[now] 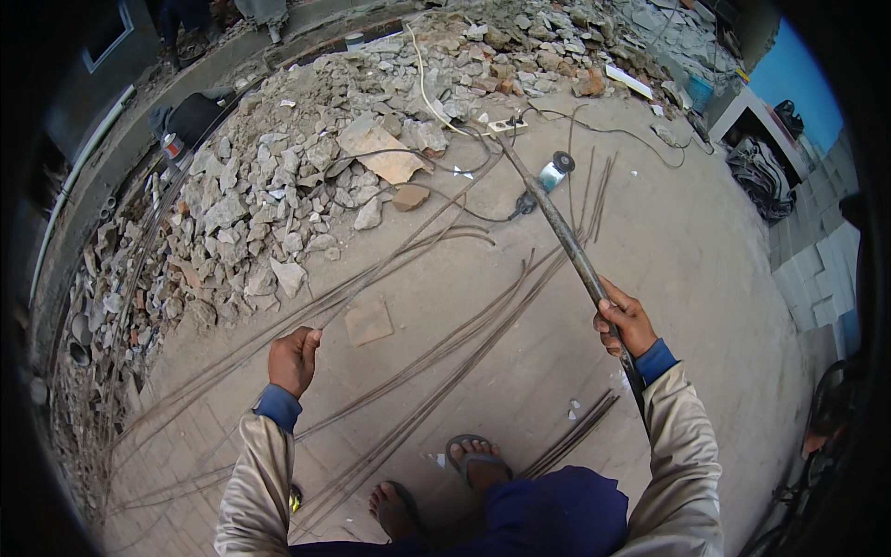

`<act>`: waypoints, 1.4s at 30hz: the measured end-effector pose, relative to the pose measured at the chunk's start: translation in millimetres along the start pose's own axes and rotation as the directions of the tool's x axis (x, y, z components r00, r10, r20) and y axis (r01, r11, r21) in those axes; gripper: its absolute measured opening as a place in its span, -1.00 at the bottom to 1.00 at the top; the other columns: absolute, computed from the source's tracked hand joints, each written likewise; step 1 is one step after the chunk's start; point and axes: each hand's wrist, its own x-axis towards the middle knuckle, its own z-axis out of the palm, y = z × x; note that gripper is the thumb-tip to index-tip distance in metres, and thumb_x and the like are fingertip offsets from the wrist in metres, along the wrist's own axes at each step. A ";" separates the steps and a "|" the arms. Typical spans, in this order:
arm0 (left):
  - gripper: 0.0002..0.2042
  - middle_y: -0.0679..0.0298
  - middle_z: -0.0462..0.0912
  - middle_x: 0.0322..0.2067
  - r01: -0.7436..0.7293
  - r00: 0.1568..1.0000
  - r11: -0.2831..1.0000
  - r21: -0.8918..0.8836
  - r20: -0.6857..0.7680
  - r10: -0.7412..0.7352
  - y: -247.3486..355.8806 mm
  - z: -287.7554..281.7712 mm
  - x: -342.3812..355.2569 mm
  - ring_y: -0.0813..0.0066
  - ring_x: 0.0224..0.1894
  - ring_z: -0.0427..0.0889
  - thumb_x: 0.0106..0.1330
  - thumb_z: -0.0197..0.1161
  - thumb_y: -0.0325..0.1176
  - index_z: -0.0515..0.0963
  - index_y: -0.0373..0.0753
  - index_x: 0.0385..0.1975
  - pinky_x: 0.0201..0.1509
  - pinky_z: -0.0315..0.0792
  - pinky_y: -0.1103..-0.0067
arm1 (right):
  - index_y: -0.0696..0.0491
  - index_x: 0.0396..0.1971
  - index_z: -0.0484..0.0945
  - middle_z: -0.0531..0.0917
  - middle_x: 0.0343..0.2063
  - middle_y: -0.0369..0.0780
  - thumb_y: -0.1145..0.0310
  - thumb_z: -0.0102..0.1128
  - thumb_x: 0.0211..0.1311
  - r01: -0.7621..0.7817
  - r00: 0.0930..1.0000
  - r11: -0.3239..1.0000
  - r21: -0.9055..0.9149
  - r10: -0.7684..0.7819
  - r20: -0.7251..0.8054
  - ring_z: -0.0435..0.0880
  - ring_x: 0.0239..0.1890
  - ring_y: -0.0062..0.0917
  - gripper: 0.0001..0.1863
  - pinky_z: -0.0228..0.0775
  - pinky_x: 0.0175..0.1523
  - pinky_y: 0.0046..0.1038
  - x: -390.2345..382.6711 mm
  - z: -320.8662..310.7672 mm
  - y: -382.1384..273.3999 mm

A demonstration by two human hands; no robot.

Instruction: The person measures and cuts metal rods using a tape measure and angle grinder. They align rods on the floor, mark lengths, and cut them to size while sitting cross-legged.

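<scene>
Rusty pipe (557, 226): long, dark, held in the right hand (626, 320), fingers wrapped fully round the shaft near its lower end. Pipe runs diagonally up and away from that closed grip, its far tip near a white power strip (502, 124) at the edge of the rubble pile (306, 158). The short lower end passes beside the right forearm.

Left hand (294, 357): closed in a fist round a thin steel rod (390, 269), which extends up and to the right across the concrete floor (705, 278) toward the rubble.

More thin rods (445, 371) lie on the floor in long loose bundles between the two hands, crossing diagonally. A shorter bundle (575, 432) lies near the person's right foot. Both feet in sandals (475, 457), standing on the floor, rods just beside them.

Angle grinder (555, 172) lies on the floor close beside the pipe's upper part, its dark cable looping toward the power strip. Flat paver (368, 322) lies on the floor near the left hand.
</scene>
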 end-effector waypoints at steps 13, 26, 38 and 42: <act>-0.69 -0.01 0.64 -0.54 0.051 0.997 0.975 0.216 -0.067 -0.037 -9.9 -1.0 14.8 -0.09 -0.47 0.68 0.56 0.24 -0.16 0.64 -0.25 -0.39 -0.38 0.51 0.23 | -0.31 0.60 0.23 0.45 -0.54 -0.37 0.15 0.19 0.60 0.047 0.999 0.992 0.120 -0.043 -0.030 0.33 -0.74 -0.74 -0.34 0.19 -0.69 -0.58 9.1 70.8 14.8; -0.73 0.02 0.63 -0.57 -0.035 0.977 0.964 0.262 -0.196 0.089 -11.1 12.6 11.0 -0.07 -0.50 0.65 0.54 0.28 -0.16 0.68 -0.21 -0.36 -0.41 0.50 0.23 | -0.27 0.60 0.22 0.45 -0.54 -0.38 0.21 0.21 0.59 0.056 0.986 0.996 -0.071 -0.066 -0.155 0.32 -0.73 -0.75 -0.33 0.14 -0.68 -0.58 15.7 77.1 10.4; -0.58 0.12 0.56 -0.66 0.038 0.992 0.992 -0.122 0.123 -0.022 -26.8 -18.1 31.7 0.33 -0.63 0.51 0.60 0.22 -0.17 0.59 -0.36 -0.49 -0.44 0.42 0.39 | -0.28 0.63 0.12 0.41 -0.57 -0.36 0.18 0.09 0.64 0.053 0.998 0.997 0.049 -0.051 -0.043 0.23 -0.79 -0.74 -0.33 0.12 -0.73 -0.61 26.7 28.8 28.0; -0.58 0.09 0.56 -0.66 0.008 0.998 0.998 -0.066 0.066 -0.004 -20.9 -15.0 27.6 0.26 -0.65 0.50 0.58 0.24 -0.16 0.58 -0.34 -0.51 -0.44 0.42 0.40 | -0.30 0.63 0.13 0.41 -0.57 -0.37 0.17 0.10 0.63 0.050 0.999 0.998 0.030 -0.049 -0.014 0.24 -0.79 -0.74 -0.33 0.15 -0.72 -0.61 24.7 25.2 23.4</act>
